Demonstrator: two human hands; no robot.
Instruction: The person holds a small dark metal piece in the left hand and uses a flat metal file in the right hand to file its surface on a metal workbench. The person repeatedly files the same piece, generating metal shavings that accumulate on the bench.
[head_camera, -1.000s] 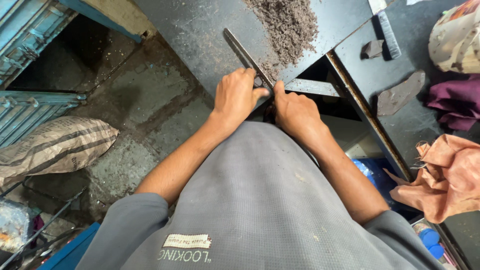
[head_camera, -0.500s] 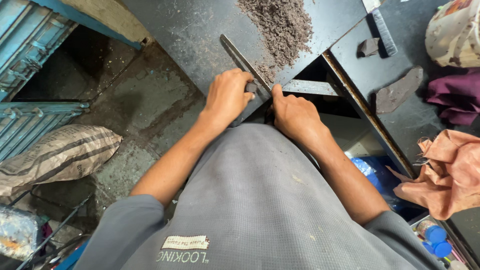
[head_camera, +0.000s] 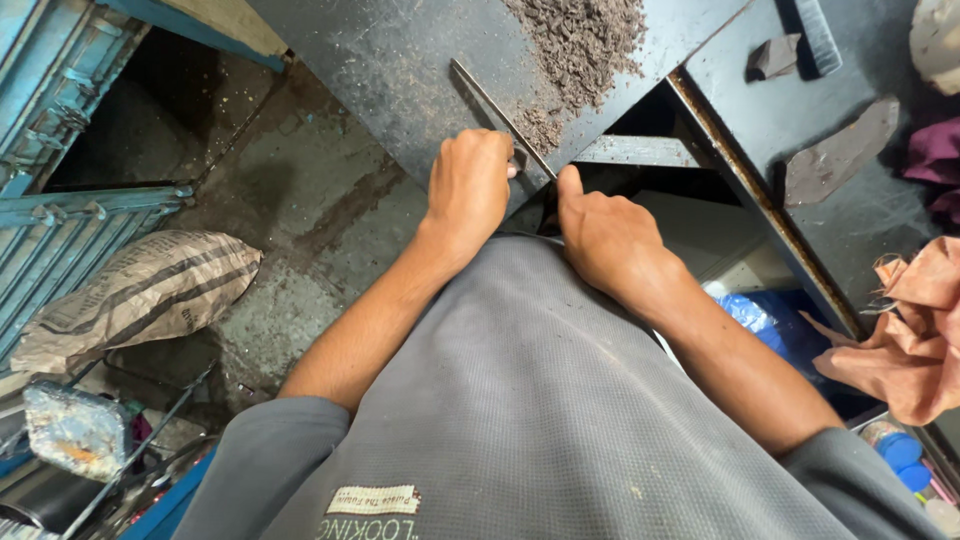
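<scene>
A thin metal strip (head_camera: 490, 100) lies across the dark steel worktable (head_camera: 400, 60), running from the table's middle down to its near edge. My left hand (head_camera: 470, 185) is closed over the strip's near end at the table edge. My right hand (head_camera: 605, 235) is just right of it, curled under the table edge with the thumb pointing up at the strip. What the right fingers grip is hidden. A heap of dark metal shavings (head_camera: 585, 45) sits on the table just beyond the strip.
A rusty-edged second table (head_camera: 800, 130) with flat metal scraps stands at the right. An orange cloth (head_camera: 915, 335) lies at the right edge. A filled striped sack (head_camera: 140, 295) rests on the concrete floor at the left, beside blue metal shutters (head_camera: 60, 200).
The view has shifted slightly. Both hands stay at the strip's near end; the right thumb now points up at the strip instead of lying over it.
</scene>
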